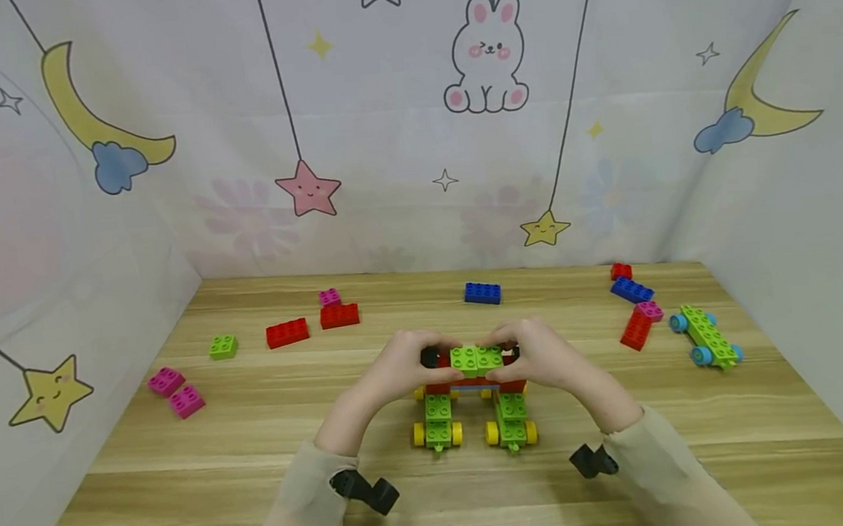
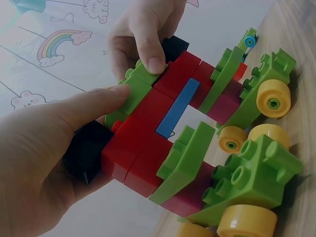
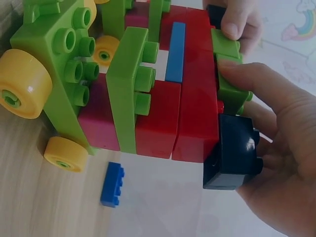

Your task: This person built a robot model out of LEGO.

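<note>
A brick-built model stands mid-table on two green bases with yellow wheels, the left base (image 1: 439, 439) and the right base (image 1: 513, 434). Red bricks (image 2: 143, 118) form its upper body, with a blue piece (image 2: 178, 108) spanning beneath. Two lime-green bricks lie side by side on top. My left hand (image 1: 417, 359) pinches the left green brick (image 1: 464, 362), its thumb on the near face. On the other side, my right hand (image 1: 538, 355) pinches the right green brick (image 1: 489, 361) likewise. Black bricks (image 3: 237, 148) sit at both ends, partly covered by the hands.
Pink bricks (image 1: 166, 381), a green brick (image 1: 223, 346) and red bricks (image 1: 287, 333) lie at the left. A blue brick (image 1: 483, 293) is behind the model. Toward the right are red, blue and pink bricks and a green base with blue wheels (image 1: 708, 336).
</note>
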`<act>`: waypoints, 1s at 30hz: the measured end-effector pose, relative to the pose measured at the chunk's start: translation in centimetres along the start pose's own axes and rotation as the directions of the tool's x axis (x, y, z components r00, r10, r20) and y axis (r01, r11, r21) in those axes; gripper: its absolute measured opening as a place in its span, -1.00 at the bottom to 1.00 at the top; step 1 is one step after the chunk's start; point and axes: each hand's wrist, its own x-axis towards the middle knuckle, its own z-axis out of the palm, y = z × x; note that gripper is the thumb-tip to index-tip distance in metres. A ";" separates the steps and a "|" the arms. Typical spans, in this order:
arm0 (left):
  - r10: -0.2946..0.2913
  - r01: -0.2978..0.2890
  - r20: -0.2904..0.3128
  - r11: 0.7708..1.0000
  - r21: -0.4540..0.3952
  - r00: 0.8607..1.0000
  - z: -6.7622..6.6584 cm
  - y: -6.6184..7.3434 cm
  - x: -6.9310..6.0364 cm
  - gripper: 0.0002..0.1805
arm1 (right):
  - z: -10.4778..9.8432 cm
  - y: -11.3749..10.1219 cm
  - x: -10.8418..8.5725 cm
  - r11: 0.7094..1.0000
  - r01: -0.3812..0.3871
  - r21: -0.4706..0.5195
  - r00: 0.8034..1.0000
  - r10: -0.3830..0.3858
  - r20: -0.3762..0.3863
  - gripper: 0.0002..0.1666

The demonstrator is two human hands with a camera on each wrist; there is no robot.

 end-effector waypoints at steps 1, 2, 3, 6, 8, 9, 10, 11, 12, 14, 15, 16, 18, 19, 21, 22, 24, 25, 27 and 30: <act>-0.003 0.003 -0.001 1.000 0.002 1.000 0.0 0.1 0.0 -0.58 | 0.0 0.0 0.0 1.000 -0.003 0.003 1.000 0.003 -0.001 -0.56; -0.007 0.007 -0.001 1.000 0.003 1.000 0.0 0.1 0.0 -0.58 | 0.0 0.0 0.0 1.000 -0.007 0.007 1.000 0.007 -0.002 -0.56; -0.009 0.009 -0.002 1.000 0.003 1.000 0.0 0.1 0.1 -0.58 | 0.1 0.0 0.0 1.000 -0.010 0.011 1.000 0.011 -0.003 -0.56; -0.015 0.015 -0.002 1.000 0.000 1.000 0.1 0.1 0.1 -0.58 | 0.1 0.1 0.1 0.999 -0.019 0.029 1.000 0.019 -0.004 -0.55; -0.016 0.016 -0.002 1.000 0.000 1.000 0.1 0.1 0.1 -0.58 | 0.1 0.1 0.1 0.999 -0.021 0.038 1.000 0.021 -0.001 -0.55; -0.016 0.016 -0.003 1.000 0.001 1.000 0.1 0.1 0.1 -0.58 | 0.0 0.1 0.2 0.999 -0.019 0.042 1.000 0.019 0.000 -0.55; -0.015 0.015 -0.003 1.000 0.002 1.000 0.1 0.1 0.1 -0.58 | 0.0 0.1 0.2 0.999 -0.018 0.045 1.000 0.018 0.003 -0.54; -0.013 0.013 -0.004 1.000 0.000 1.000 0.1 0.1 0.1 -0.58 | 0.0 0.1 0.2 0.999 -0.018 0.046 1.000 0.018 0.005 -0.54; -0.011 0.011 -0.004 1.000 -0.001 1.000 0.1 0.1 0.1 -0.58 | 0.0 0.1 0.2 0.999 -0.017 0.047 1.000 0.017 0.007 -0.54; -0.009 0.009 -0.003 1.000 -0.006 1.000 0.0 0.1 0.0 -0.57 | 0.0 0.1 0.2 0.999 -0.022 0.049 1.000 0.021 0.010 -0.54; -0.008 0.008 -0.003 1.000 -0.008 1.000 0.1 0.1 0.0 -0.57 | 0.0 0.0 0.2 0.998 -0.027 0.050 1.000 0.027 0.011 -0.54; -0.008 0.008 -0.004 1.000 -0.010 1.000 0.0 0.1 0.0 -0.57 | 0.0 0.0 0.2 0.998 -0.031 0.048 0.999 0.031 0.011 -0.53; -0.008 0.008 -0.003 1.000 -0.011 1.000 0.0 0.0 0.1 -0.57 | 0.0 -0.1 0.1 0.998 -0.037 0.044 0.999 0.037 0.008 -0.53; -0.007 0.007 -0.003 1.000 -0.011 1.000 0.0 -0.1 0.1 -0.57 | 0.0 -0.2 0.1 0.998 -0.039 0.043 0.999 0.039 0.006 -0.53; -0.007 0.007 -0.004 1.000 -0.008 1.000 0.0 -0.2 0.2 -0.57 | 0.0 -0.3 0.1 0.998 -0.045 0.045 0.999 0.045 0.000 -0.54; -0.004 0.004 -0.004 1.000 -0.007 1.000 0.0 -0.2 0.2 -0.57 | 0.1 -0.3 0.1 0.998 -0.043 0.042 0.999 0.043 -0.003 -0.54; -0.006 0.006 -0.006 1.000 -0.003 1.000 0.1 -0.3 0.2 -0.57 | 0.1 -0.3 0.1 0.998 -0.040 0.041 0.999 0.040 -0.009 -0.55; -0.010 0.010 -0.007 1.000 -0.003 1.000 0.1 -0.2 0.2 -0.57 | 0.2 -0.4 0.1 0.998 -0.044 0.042 0.999 0.044 -0.010 -0.55; -0.015 0.015 -0.010 1.000 -0.002 1.000 0.1 -0.2 0.2 -0.58 | 0.3 -0.4 0.1 0.998 -0.046 0.040 0.999 0.047 -0.017 -0.56; -0.026 0.026 -0.011 1.000 -0.012 1.000 0.1 -0.2 0.2 -0.58 | 0.3 -0.3 0.1 0.998 -0.046 0.040 0.999 0.047 -0.023 -0.56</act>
